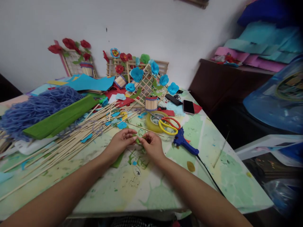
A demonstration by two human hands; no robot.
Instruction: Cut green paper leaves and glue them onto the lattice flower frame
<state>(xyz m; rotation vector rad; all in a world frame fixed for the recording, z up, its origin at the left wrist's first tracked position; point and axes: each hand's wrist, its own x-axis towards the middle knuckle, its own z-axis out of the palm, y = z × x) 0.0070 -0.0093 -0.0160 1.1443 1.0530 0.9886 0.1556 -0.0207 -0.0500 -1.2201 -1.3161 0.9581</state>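
Note:
Near the middle of the table, my left hand [122, 140] and my right hand [152, 144] meet at the fingertips. Both pinch a small green paper piece [137, 139] between them. Another strip of green paper [117, 160] lies under my left hand. Thin green scraps [142, 163] are scattered just below the fingers. Beyond my right hand, scissors [169, 125] with red and yellow handles rest on a roll of clear tape [151, 124]. A blue glue gun [186, 142] lies to the right, its black cord running toward the table's front edge.
Wooden sticks [78, 143], purple yarn [42, 108] and a green paper roll [61, 118] cover the left side. Stick lattices with blue paper flowers [136, 74] stand at the back. A phone [188, 107] lies back right. The table's right edge [234, 151] slants forward.

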